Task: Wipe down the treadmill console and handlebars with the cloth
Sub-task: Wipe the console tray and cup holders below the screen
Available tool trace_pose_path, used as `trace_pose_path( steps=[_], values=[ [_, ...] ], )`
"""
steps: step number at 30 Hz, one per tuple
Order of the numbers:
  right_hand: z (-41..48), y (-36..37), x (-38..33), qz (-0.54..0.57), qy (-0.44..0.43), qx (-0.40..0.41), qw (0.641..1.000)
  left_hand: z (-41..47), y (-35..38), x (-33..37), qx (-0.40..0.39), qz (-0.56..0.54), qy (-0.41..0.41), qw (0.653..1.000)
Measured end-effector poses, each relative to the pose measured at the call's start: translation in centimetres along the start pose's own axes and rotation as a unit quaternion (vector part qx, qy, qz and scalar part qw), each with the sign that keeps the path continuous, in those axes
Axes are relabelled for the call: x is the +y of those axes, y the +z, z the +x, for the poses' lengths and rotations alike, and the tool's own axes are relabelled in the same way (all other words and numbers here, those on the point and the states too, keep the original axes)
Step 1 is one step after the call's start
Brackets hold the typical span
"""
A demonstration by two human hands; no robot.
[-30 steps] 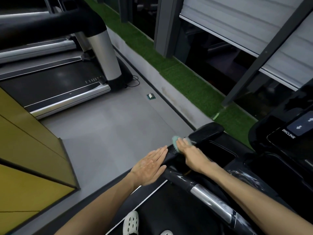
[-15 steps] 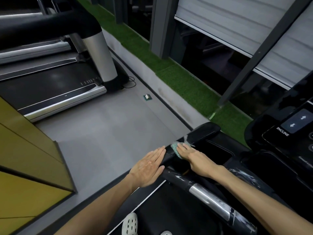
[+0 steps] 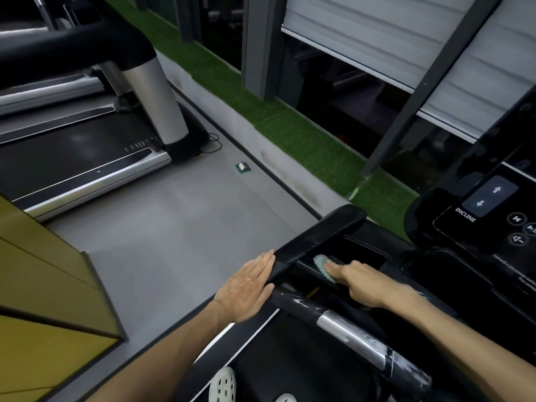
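Note:
The black treadmill handlebar (image 3: 319, 236) runs diagonally across the lower middle. Flat against its left edge rests my left hand (image 3: 246, 288), fingers straight, holding nothing. My right hand (image 3: 359, 282) presses a small teal cloth (image 3: 321, 264) with extended fingers into the black recessed tray (image 3: 365, 253) just right of the handlebar. The cloth peeks out beyond my fingertips. The console (image 3: 478, 198), with arrow keys and the word INCLINE, sits at the right edge. A front grip bar (image 3: 348, 332) with a silver section and wet-looking film passes under my right forearm.
A second treadmill (image 3: 87, 158) stands at the upper left across grey floor. A yellow panel (image 3: 43, 256) fills the left edge. A green turf strip (image 3: 304, 140) runs along the window wall. A small object (image 3: 242, 167) lies on the floor. White perforated shoes (image 3: 223, 384) show at the bottom.
My right hand has slid the cloth off the top of the handlebar, right and towards me into the recessed tray. My left hand has stayed flat against the handlebar.

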State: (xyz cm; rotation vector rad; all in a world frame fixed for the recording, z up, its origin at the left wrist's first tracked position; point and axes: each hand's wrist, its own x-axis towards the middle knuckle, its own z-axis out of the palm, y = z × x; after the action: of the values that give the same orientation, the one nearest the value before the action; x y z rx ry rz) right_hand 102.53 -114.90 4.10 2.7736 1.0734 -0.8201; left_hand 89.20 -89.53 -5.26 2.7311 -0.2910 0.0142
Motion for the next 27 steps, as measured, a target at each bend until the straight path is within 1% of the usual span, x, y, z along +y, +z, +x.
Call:
trace_pose_path(
  steps=[2,5,8,11,15,18,23,27],
  values=[
    [-0.3,-0.4,-0.7,-0.012,-0.017,0.005,1.0,0.0,0.0,0.0,0.009,0.001,0.003,1.0],
    [0.8,-0.5,-2.9,0.013,-0.055,0.032,0.998,0.0,0.0,0.0,0.007,-0.001,0.004,1.0],
    [2.1,0.0,-3.6,0.031,-0.08,0.032,0.996,-0.1,-0.1,0.0,0.007,-0.005,0.006,1.0],
    [0.8,0.5,-2.0,0.034,-0.072,0.032,0.996,-0.1,-0.2,0.0,0.003,-0.014,0.007,1.0],
    [-3.3,1.1,0.6,0.029,-0.069,0.016,0.997,0.3,-0.4,-0.1,-0.002,-0.025,0.015,1.0],
    [-4.0,1.0,0.2,0.021,-0.064,0.015,0.998,1.7,-0.6,-0.1,-0.035,-0.037,0.022,0.998],
    [-0.6,1.1,-2.4,0.004,-0.078,0.049,0.996,6.6,-0.5,1.1,-0.075,-0.031,0.019,0.996],
    [-2.9,1.6,-1.0,0.012,-0.07,0.07,0.995,9.5,-0.1,1.4,-0.083,-0.026,0.032,0.996]
  ],
)
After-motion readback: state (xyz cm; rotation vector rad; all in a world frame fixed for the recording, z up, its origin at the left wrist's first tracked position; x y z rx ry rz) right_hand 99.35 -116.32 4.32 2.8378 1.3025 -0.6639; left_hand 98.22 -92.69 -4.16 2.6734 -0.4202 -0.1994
